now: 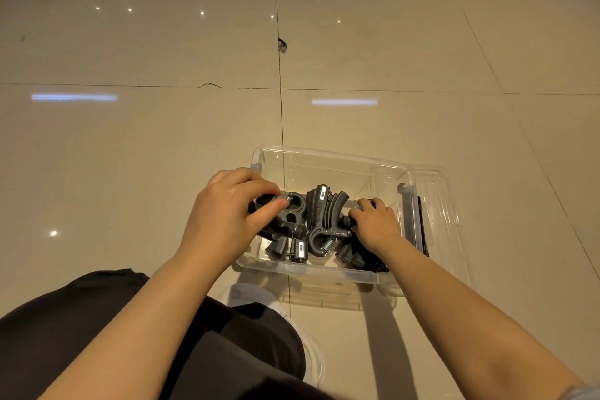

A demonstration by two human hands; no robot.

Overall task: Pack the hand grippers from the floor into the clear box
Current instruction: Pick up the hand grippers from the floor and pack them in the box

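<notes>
Inside the clear box (328,159), black hand grippers (319,214) are being grasped by the left hand (227,208) and the right hand (376,224).

One view only, from a wide-angle camera worn on the person's head. It looks forward and steeply down over both forearms onto the tiled floor (162,140). The hands (227,208) and the box (324,156) sit close, in the lower middle of the frame; floor lines bend toward the edges. The person's lap fills the bottom left corner.
</notes>
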